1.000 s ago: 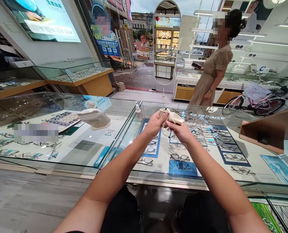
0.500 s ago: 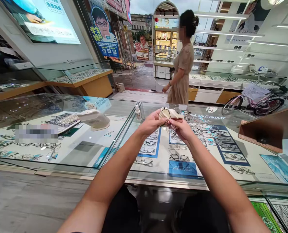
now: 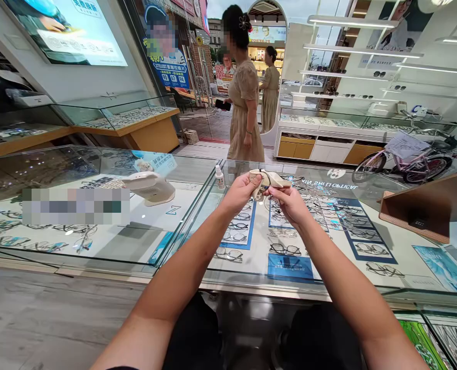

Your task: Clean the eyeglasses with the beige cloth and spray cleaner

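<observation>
Above the glass counter, my left hand [image 3: 242, 192] is closed on a cream cloth [image 3: 272, 178]. A pair of dark-rimmed glasses [image 3: 267, 181] shows against the cloth, partly covered by it and by my fingers. My right hand [image 3: 289, 202] pinches at the lower right of the cloth and glasses, its fingers close to those of my left hand. Which part it grips is too small to tell. A small white bottle [image 3: 219, 177] stands upright on the counter, left of my left hand.
Eyeglasses [image 3: 285, 249] lie under the counter glass [image 3: 251, 280]. A white device [image 3: 151, 189] stands at left, a brown-backed panel [image 3: 424, 205] at right. Beyond the counter, a person in a beige dress [image 3: 247, 108] stands before a tall mirror [image 3: 286, 77]; a pink bicycle [image 3: 409, 159] is further right.
My left fingers have shifted on the cloth, and more of it hangs below them. The person beyond the counter has moved left, and a dark phone now shows in that person's hand.
</observation>
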### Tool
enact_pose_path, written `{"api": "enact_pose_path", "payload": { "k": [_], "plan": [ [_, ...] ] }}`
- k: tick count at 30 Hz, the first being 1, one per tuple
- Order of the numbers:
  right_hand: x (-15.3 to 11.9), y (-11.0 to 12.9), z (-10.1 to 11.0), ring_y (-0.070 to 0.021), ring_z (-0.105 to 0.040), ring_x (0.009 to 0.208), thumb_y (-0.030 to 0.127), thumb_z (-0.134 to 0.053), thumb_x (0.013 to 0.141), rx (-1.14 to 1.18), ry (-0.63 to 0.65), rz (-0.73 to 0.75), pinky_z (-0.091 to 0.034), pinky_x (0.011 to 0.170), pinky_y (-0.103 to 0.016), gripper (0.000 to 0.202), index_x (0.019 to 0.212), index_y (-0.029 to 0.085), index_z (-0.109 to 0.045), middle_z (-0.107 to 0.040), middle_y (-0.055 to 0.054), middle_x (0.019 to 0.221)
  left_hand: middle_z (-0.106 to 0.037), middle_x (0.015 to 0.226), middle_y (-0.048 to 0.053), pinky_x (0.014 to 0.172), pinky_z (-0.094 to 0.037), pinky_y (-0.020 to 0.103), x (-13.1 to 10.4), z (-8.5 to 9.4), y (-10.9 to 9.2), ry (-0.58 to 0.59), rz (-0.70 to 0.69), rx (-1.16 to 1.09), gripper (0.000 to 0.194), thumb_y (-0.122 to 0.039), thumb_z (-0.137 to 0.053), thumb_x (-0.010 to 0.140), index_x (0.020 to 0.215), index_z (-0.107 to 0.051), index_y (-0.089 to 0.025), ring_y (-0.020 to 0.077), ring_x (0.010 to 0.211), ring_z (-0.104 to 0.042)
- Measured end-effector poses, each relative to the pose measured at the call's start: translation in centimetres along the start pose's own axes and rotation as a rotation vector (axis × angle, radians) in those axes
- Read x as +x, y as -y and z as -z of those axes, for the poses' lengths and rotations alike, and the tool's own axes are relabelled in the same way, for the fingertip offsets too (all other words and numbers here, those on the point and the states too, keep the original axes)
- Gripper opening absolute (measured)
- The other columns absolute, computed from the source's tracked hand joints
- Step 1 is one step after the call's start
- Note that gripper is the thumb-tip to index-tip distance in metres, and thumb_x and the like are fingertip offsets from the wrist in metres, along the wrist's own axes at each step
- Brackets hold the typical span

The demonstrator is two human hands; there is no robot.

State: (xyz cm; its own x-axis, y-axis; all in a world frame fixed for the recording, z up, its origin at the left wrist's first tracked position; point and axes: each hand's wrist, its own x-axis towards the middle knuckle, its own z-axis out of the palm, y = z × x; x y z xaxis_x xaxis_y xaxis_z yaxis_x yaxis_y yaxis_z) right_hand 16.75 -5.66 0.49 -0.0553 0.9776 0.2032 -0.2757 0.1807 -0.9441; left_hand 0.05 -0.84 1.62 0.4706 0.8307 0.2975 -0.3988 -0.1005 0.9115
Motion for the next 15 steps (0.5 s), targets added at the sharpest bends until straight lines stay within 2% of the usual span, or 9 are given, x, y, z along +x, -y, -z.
{"api": "enact_pose_path", "payload": {
  "k": [4, 7, 15],
  "plan": [
    [0.21, -0.13, 0.56, -0.0242, -0.071, 0.092, 0.05, -0.094, 0.067, 0.009, -0.033, 0.003, -0.05, 0.101, -0.041, 0.033, 0.081, 0.022, -0.083, -0.08, -0.005, 0.082, -0.077, 0.096, 0.008, 0.082, -0.056, 0.027, -0.04, 0.5, -0.4, 0.088, 0.037, -0.025, 0.049, -0.044, -0.093, 0.077, 0.108, -0.07, -0.013, 0.0159, 0.083, -0.071],
    [0.34, -0.36, 0.77, -0.0242, -0.071, 0.093, 0.051, -0.096, 0.064, 0.013, -0.048, 0.008, -0.049, 0.102, -0.041, 0.034, 0.077, 0.023, -0.083, -0.081, -0.004, 0.082, -0.077, 0.1, 0.009, 0.085, -0.055, 0.027, -0.09, 0.48, -0.47, 0.1, 0.041, -0.012, 0.053, -0.035, -0.097, 0.073, 0.112, -0.07, -0.013, 0.0161, 0.087, -0.072],
    [0.19, -0.3, 0.76, -0.0245, -0.07, 0.101, 0.052, -0.091, 0.073, -0.027, -0.002, 0.03, -0.047, 0.106, -0.039, 0.03, 0.077, 0.022, -0.085, -0.082, -0.006, 0.089, -0.076, 0.092, 0.008, 0.078, -0.056, 0.026, -0.15, 0.15, -0.62, 0.075, 0.016, 0.033, 0.051, -0.041, -0.096, 0.074, 0.104, -0.066, -0.012, 0.0138, 0.077, -0.07]
  ]
}}
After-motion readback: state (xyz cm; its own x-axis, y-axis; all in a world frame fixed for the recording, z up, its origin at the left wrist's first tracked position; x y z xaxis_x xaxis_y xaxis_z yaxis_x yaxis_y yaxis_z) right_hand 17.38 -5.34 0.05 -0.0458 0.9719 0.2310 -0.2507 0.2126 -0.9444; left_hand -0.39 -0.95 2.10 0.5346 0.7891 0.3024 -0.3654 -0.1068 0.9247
